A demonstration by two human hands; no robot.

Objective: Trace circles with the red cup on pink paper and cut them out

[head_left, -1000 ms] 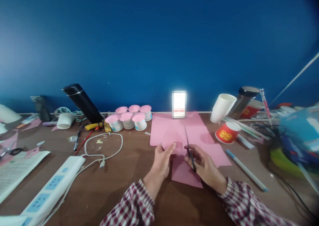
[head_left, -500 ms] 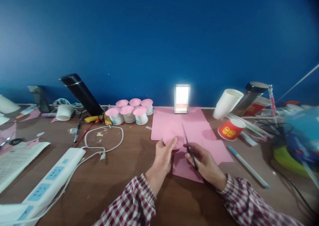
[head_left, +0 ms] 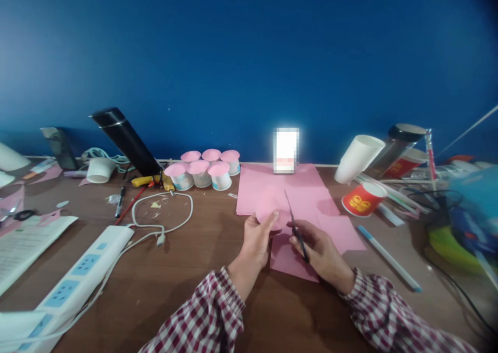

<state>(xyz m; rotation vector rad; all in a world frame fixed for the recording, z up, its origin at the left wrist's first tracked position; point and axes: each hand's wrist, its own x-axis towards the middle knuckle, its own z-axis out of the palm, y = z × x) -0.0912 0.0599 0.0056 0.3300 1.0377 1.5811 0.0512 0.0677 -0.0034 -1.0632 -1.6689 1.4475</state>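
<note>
My left hand (head_left: 257,237) is closed on a piece of pink paper (head_left: 271,206), its thumb lying on top. The piece blends into the pink sheets (head_left: 254,179) behind it, so its outline is hard to make out. In my right hand (head_left: 322,249) are dark-handled scissors (head_left: 298,233), the blades pointing up and away, just right of the held piece. I cannot tell whether the blades touch it. Beneath both hands lies more pink paper (head_left: 291,262). Several small cups (head_left: 221,179) with pink paper tops stand grouped to the left.
A lit phone (head_left: 286,153) stands at the wall. Right are a red paper cup (head_left: 363,198), stacked white cups (head_left: 356,158) and a blue-capped marker (head_left: 389,258). Left are a power strip (head_left: 73,280), a white cable (head_left: 191,213) and a leaning black flask (head_left: 124,143).
The camera view has shifted slightly. The pink piece in my left hand appears turned a little, reaching further up beyond the thumb. Both hands keep their holds.
</note>
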